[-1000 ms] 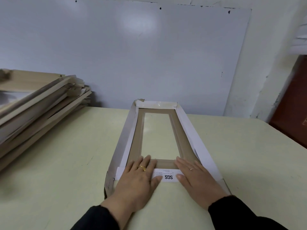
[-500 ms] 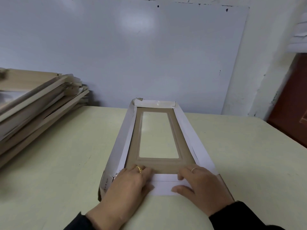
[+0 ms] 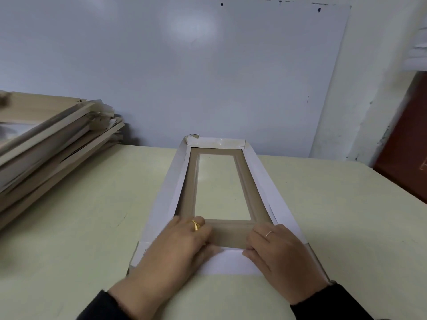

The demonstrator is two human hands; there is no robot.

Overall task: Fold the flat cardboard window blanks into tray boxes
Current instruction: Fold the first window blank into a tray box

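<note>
A long cardboard window blank (image 3: 254, 192) lies lengthwise on the table in front of me, brown inside with a rectangular cut-out, its white side walls and far end wall folded up. The near white end flap (image 3: 227, 262) lies between my hands. My left hand (image 3: 178, 248) grips the flap's left part, fingers curled over its inner edge onto the brown frame. My right hand (image 3: 279, 252) grips the flap's right part the same way, fingertips at the fold line.
A leaning stack of folded tray boxes (image 3: 46, 144) fills the table's left side. The pale green table (image 3: 80, 227) runs back to a grey wall board (image 3: 184, 65). A dark red door (image 3: 406, 146) stands at the right.
Both hands slid back toward me along the near end flap and curled over it. The printed label on the flap is no longer visible. The view came closer to the blank.
</note>
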